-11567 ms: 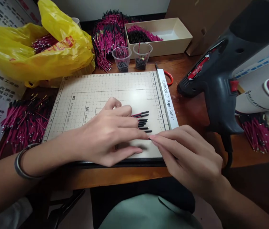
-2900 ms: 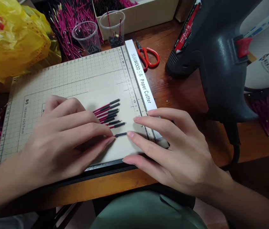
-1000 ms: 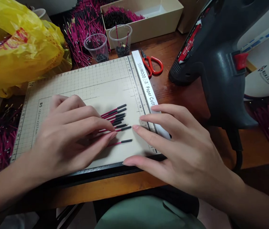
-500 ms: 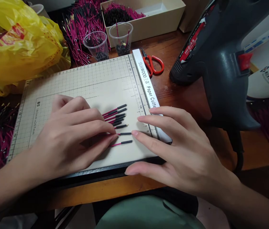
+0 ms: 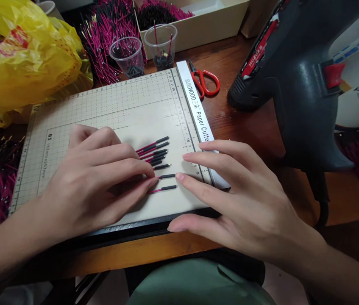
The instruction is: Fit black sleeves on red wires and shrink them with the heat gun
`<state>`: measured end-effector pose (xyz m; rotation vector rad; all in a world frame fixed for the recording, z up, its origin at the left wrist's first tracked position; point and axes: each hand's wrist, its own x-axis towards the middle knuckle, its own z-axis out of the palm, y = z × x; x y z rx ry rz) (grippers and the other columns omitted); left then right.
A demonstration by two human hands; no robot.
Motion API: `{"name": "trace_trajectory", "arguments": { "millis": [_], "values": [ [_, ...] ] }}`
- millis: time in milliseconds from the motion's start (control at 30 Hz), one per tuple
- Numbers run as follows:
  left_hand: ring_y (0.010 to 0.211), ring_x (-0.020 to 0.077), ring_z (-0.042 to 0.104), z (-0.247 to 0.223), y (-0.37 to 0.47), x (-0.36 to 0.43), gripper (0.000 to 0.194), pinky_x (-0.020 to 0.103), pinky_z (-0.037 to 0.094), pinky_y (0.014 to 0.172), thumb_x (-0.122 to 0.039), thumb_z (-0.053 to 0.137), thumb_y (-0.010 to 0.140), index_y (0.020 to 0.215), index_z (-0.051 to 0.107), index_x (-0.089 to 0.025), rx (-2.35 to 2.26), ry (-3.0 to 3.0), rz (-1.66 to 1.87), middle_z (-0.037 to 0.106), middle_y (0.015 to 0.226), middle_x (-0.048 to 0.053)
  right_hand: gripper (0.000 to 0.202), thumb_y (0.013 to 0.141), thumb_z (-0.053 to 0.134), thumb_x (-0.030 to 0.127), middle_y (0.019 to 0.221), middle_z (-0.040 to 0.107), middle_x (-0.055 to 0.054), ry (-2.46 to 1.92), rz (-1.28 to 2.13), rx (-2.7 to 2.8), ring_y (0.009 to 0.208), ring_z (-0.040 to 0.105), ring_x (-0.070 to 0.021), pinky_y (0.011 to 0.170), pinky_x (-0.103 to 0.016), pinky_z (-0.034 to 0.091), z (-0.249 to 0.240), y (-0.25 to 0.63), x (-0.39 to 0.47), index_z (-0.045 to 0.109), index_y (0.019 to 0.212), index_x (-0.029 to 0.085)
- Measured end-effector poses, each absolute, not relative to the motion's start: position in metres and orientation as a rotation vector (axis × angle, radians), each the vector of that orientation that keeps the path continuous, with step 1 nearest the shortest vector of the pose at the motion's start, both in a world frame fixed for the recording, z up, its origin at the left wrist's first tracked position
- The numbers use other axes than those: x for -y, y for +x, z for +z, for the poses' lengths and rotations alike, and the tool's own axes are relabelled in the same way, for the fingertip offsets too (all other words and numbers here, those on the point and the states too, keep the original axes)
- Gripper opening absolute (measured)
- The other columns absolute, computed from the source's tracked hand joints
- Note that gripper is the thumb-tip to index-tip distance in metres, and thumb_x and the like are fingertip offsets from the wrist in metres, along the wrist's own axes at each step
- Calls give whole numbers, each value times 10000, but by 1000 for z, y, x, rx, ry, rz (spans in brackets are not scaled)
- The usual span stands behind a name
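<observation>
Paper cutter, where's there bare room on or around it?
On the paper cutter, the far grid between the plastic cups and left hand is bare; beside it, so is the desk between scissors and gun-shaped tool. Crowded: around the wires and right hand.

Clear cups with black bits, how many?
2: left cup and right cup, side by side behind the paper cutter. Another cup behind the yellow bag has hidden contents.

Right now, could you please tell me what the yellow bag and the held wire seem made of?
Yellow bag: probably thin, glossy plastic film, with creases and bright highlights. Held wire: matt black sleeve, perhaps plastic or rubber, judging by its dull surface; inside hidden.
</observation>
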<state>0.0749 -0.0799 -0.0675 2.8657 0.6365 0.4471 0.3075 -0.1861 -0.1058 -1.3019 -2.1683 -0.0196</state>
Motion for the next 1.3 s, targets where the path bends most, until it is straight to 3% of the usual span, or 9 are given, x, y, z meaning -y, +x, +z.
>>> {"name": "trace_trajectory", "arguments": {
  "millis": [533, 967, 1100, 1300],
  "values": [
    [714, 216, 509, -67, 73, 84, 189, 442, 305, 725, -362, 563, 1034, 943, 723, -318, -722, 2821, 398, 721, 777, -52, 405, 951, 652, 538, 1197, 711, -102, -1305, -30, 2165, 1221, 621, -264, 1098, -420, 560, -104, 307, 186, 753, 1080, 168],
    [726, 200, 472, -66, 74, 83, 126, 437, 262, 715, -279, 601, 1028, 953, 702, -289, -660, 2821, 432, 728, 777, -44, 403, 941, 692, 508, 1159, 734, -120, -1315, -2, 2124, 1185, 638, -271, 1054, -453, 576, -101, 307, 187, 748, 1079, 133],
    [724, 194, 468, -67, 74, 83, 106, 425, 261, 713, -281, 611, 1020, 958, 697, -286, -625, 2813, 427, 711, 765, -45, 449, 1006, 587, 520, 1126, 736, -128, -1272, -43, 2286, 1094, 664, -292, 935, -492, 597, -81, 321, 173, 725, 1155, 120],
    [733, 161, 459, -58, 70, 71, 94, 396, 261, 739, -327, 653, 1004, 931, 695, -286, -632, 2834, 496, 684, 767, -59, 555, 1051, 398, 629, 818, 648, -1, -1058, -34, 2621, 797, 617, -165, 718, -363, 525, -55, 345, 135, 767, 1070, 215]
  ]
}}
